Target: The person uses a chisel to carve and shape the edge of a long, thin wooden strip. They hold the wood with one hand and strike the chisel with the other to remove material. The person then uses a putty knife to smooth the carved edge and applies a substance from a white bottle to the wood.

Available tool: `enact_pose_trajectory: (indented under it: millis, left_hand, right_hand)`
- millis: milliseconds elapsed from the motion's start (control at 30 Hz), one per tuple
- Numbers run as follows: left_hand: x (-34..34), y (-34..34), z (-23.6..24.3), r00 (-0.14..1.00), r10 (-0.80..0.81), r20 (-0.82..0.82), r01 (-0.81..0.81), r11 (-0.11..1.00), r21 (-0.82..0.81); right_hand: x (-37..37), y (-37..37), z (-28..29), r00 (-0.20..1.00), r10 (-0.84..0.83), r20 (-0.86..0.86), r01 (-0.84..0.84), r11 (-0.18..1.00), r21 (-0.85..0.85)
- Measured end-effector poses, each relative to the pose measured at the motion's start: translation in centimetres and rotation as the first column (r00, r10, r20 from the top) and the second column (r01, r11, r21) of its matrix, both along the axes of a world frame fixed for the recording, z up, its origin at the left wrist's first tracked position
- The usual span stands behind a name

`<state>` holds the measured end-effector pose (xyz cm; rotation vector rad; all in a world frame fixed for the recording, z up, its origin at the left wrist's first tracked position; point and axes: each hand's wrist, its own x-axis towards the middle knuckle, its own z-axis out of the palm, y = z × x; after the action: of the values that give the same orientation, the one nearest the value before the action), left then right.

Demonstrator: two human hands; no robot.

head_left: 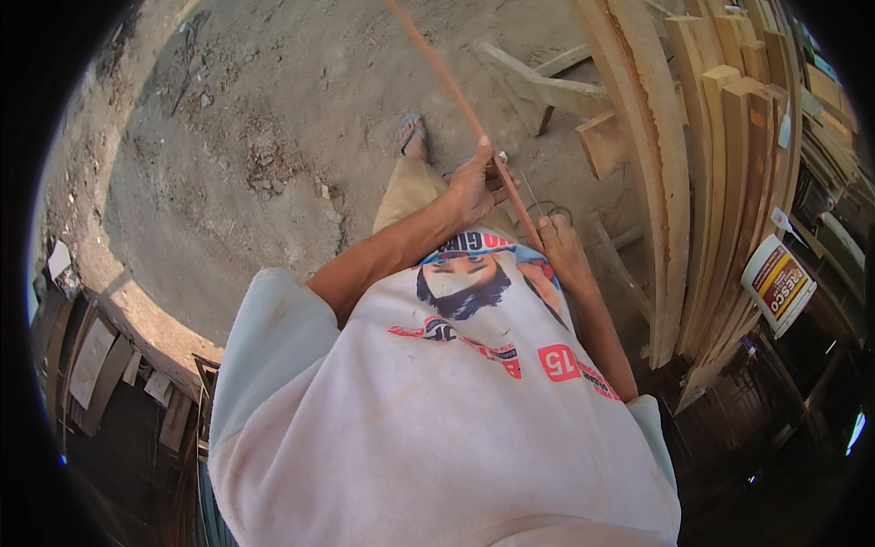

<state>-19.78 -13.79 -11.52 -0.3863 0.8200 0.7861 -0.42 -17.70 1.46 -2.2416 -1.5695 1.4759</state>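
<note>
A long, thin reddish wooden strip [456,89] runs from the top of the view down to my waist. My left hand [474,190] is closed around it partway along, thumb on top. Beside the strip's lower end, my right hand [561,244] has its fingers curled. A thin metal rod or wire [526,185] leads toward that hand, along with a dark loop; its kind is too small to tell. My shirt front lies directly under the strip's near end.
Tall wooden boards [652,164] lean in a row on the right, with a white bucket [779,284] beside them. A wooden trestle [551,91] stands ahead on the dirt ground [301,109]. Scrap wood [96,360] is piled at the left. My sandalled foot [413,137] shows ahead.
</note>
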Motion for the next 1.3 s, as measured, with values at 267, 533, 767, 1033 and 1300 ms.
enact_pose_trajectory:
  millis: [267, 533, 767, 1033, 1300]
  left_hand:
    - [-1.2, 1.1, -1.0, 0.946, -0.244, -0.213, 0.248, 0.969, -0.008]
    - [-0.7, 2.3, -4.4, 0.909, -0.38, -0.171, 0.385, 0.923, -0.008]
    - [-0.8, 4.2, -4.3, 0.859, -0.464, -0.217, 0.498, 0.855, 0.146]
    - [-4.4, 3.9, 0.6, 0.908, -0.387, -0.16, 0.414, 0.888, 0.199]
    - [-7.8, 9.2, -1.8, 0.975, -0.178, -0.132, 0.216, 0.903, 0.372]
  right_hand:
    - [-0.4, -0.2, 1.3, 0.999, -0.018, -0.027, 0.017, 0.998, -0.061]
    - [-2.2, -3.4, 3.1, 0.965, 0.136, 0.223, -0.132, 0.991, -0.033]
    - [-1.3, -6.3, 1.0, 0.917, 0.022, 0.397, -0.079, 0.989, 0.128]
    - [1.0, -8.7, 2.3, 0.984, 0.003, 0.178, -0.058, 0.951, 0.303]
    - [2.7, -10.2, 2.7, 0.986, -0.045, 0.16, 0.005, 0.971, 0.238]
